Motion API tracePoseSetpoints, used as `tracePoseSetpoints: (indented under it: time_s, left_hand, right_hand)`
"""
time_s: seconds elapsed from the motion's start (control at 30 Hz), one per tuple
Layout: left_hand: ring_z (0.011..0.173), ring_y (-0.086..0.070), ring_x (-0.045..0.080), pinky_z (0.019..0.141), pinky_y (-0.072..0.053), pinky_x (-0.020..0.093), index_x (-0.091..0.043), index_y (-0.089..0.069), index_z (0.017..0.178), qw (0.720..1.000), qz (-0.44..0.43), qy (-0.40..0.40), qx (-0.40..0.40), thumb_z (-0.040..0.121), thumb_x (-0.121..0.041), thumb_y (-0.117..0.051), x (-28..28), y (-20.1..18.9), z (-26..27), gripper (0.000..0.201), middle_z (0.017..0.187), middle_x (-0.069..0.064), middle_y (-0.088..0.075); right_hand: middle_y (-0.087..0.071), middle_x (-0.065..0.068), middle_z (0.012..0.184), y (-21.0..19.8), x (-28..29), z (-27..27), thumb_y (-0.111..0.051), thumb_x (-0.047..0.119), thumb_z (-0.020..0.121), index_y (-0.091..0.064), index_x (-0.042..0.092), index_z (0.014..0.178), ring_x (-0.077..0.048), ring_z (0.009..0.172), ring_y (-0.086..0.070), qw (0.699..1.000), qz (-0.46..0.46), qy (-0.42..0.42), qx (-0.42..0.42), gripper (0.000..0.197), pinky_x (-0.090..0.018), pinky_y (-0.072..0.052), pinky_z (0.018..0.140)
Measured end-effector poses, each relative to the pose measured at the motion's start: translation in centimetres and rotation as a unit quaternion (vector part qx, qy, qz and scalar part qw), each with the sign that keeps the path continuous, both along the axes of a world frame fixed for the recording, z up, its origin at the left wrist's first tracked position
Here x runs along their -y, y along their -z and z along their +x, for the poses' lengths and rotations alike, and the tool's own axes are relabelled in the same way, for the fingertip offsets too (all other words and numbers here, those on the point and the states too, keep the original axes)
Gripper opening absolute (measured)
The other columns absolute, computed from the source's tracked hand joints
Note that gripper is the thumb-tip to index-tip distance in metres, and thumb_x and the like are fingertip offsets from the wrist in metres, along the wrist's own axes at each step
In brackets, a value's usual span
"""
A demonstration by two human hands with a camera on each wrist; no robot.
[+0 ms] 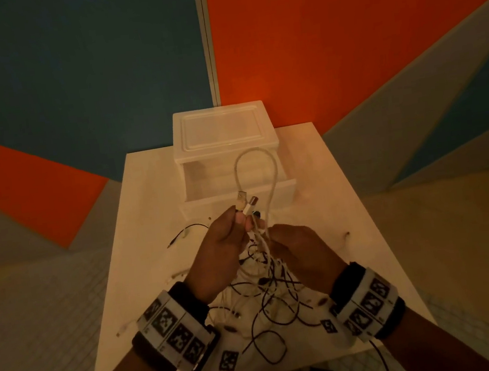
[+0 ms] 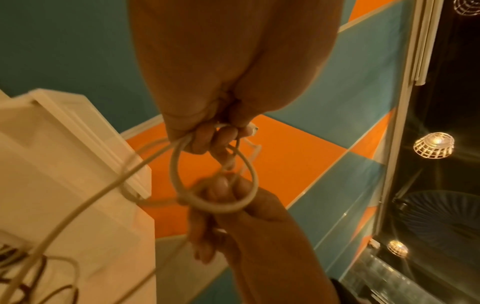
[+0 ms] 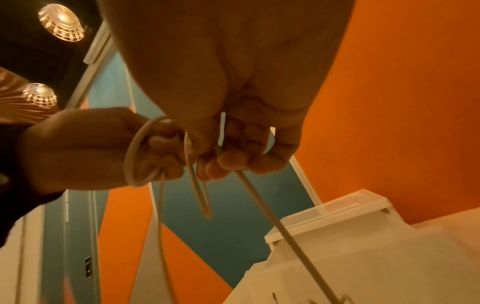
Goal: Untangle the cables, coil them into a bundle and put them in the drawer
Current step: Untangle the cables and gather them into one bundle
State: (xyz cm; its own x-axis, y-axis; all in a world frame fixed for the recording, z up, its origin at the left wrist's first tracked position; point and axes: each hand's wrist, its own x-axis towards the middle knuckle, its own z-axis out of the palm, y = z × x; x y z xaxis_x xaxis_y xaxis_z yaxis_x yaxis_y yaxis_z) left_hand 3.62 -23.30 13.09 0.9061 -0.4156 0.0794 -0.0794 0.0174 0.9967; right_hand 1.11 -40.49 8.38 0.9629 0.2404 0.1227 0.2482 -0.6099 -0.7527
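My left hand (image 1: 241, 220) is raised over the table and grips a white USB cable (image 1: 272, 170), whose two plugs (image 1: 246, 202) stick up above the fingers. The cable arches in a tall loop in front of the drawer unit. Close beside it, my right hand (image 1: 273, 238) pinches the same white strands lower down. In the left wrist view the left fingers (image 2: 205, 142) curl round a coil of white cable (image 2: 215, 206) that also passes my right hand (image 2: 249, 222). A tangle of black and white cables (image 1: 268, 298) lies on the table below both hands.
A white plastic drawer unit (image 1: 225, 132) stands at the table's far edge with its lower drawer (image 1: 280, 192) pulled open. Loose cable ends (image 1: 181, 233) lie to the left on the white table (image 1: 364, 232). Teal and orange walls stand behind.
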Motion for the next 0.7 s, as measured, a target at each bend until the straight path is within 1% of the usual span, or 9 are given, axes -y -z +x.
tracePoseSetpoints:
  time_s: [0.07,0.13,0.23,0.3,0.4,0.5,0.53,0.6,0.7]
  left_hand:
    - [0.053,-0.046,-0.002,0.057,-0.038,0.018,0.002,-0.046,0.082,1.000,-0.010,-0.003,-0.013,0.104,-0.005,-0.027,0.9,-0.5,-0.5,0.030,0.073,-0.011,-0.063]
    - [0.054,-0.051,0.006,0.056,-0.039,0.023,0.002,-0.047,0.083,0.999,-0.029,0.011,-0.028,0.104,-0.009,-0.029,1.3,-0.7,-0.7,0.030,0.068,-0.007,-0.061]
    - [0.062,-0.042,0.021,0.059,-0.038,0.027,-0.006,-0.044,0.077,1.000,-0.016,0.015,-0.014,0.104,-0.018,-0.032,1.2,-0.8,-0.8,0.031,0.067,0.006,-0.047]
    - [0.065,-0.043,0.015,0.061,-0.038,0.021,-0.012,-0.045,0.075,1.000,-0.014,-0.026,-0.010,0.105,-0.019,-0.032,0.5,-1.3,-0.3,0.033,0.068,0.000,-0.046]
    - [0.064,-0.046,0.004,0.060,-0.039,0.015,-0.016,-0.045,0.076,0.996,-0.067,-0.056,0.003,0.105,-0.020,-0.031,-0.9,-2.9,1.1,0.032,0.070,-0.002,-0.045]
    - [0.060,-0.042,0.004,0.058,-0.036,0.017,-0.013,-0.043,0.080,0.996,-0.080,-0.033,0.002,0.104,-0.021,-0.030,-1.5,-4.0,1.5,0.029,0.071,0.001,-0.043]
    - [0.059,-0.043,0.004,0.057,-0.038,0.016,-0.011,-0.043,0.079,0.996,-0.079,-0.029,-0.007,0.105,-0.018,-0.028,-1.5,-4.0,1.4,0.030,0.071,0.001,-0.046]
    - [0.057,-0.041,0.009,0.057,-0.039,0.018,-0.008,-0.044,0.080,0.996,-0.077,-0.023,-0.021,0.105,-0.016,-0.028,-1.6,-3.8,1.2,0.030,0.074,0.004,-0.056]
    - [0.053,-0.024,0.014,0.054,-0.027,0.025,-0.004,-0.045,0.086,0.996,-0.080,-0.018,-0.020,0.101,-0.021,-0.032,-2.6,-3.8,1.4,0.026,0.088,0.012,-0.068]
  right_hand:
    - [-0.064,0.009,0.096,0.1,-1.0,-0.1,-0.039,0.028,0.098,-0.062,0.030,0.099,-0.002,0.080,-0.054,0.999,-0.021,-0.024,0.012,0.023,-0.018,-0.044,0.077]
    - [-0.069,0.000,0.107,0.3,-1.4,-0.4,-0.042,0.028,0.099,-0.065,0.023,0.105,-0.017,0.095,-0.064,1.000,0.006,-0.025,-0.015,0.025,-0.030,-0.051,0.086]
    - [-0.068,-0.009,0.095,1.0,-1.0,-0.3,-0.046,0.020,0.099,-0.067,0.010,0.097,-0.024,0.088,-0.062,0.999,0.016,-0.009,-0.050,0.023,-0.035,-0.049,0.080]
    - [-0.059,-0.005,0.085,1.9,-0.4,-0.4,-0.049,0.016,0.098,-0.063,0.015,0.086,-0.018,0.079,-0.054,0.997,-0.015,-0.010,-0.074,0.018,-0.030,-0.042,0.074]
    - [-0.056,0.001,0.091,5.5,1.2,-0.6,-0.047,0.018,0.099,-0.062,0.015,0.093,-0.012,0.083,-0.050,0.988,-0.069,0.009,-0.137,0.017,-0.026,-0.041,0.079]
    - [-0.053,0.005,0.087,8.8,2.2,-0.5,-0.040,0.019,0.102,-0.055,0.028,0.083,-0.013,0.081,-0.051,0.987,-0.133,0.014,-0.093,0.026,-0.029,-0.043,0.081]
    - [-0.054,0.004,0.082,8.7,2.5,-0.5,-0.038,0.018,0.102,-0.055,0.025,0.080,-0.013,0.076,-0.050,0.986,-0.150,0.042,-0.061,0.029,-0.029,-0.042,0.078]
    - [-0.057,0.005,0.076,7.6,2.8,-0.5,-0.040,0.014,0.101,-0.060,0.013,0.082,-0.009,0.068,-0.050,0.988,-0.093,0.085,-0.093,0.028,-0.022,-0.041,0.069]
    - [-0.059,0.017,0.084,6.0,3.5,-1.8,-0.046,0.010,0.098,-0.064,0.027,0.092,0.007,0.074,-0.053,0.980,0.012,0.098,-0.170,0.026,-0.011,-0.043,0.071]
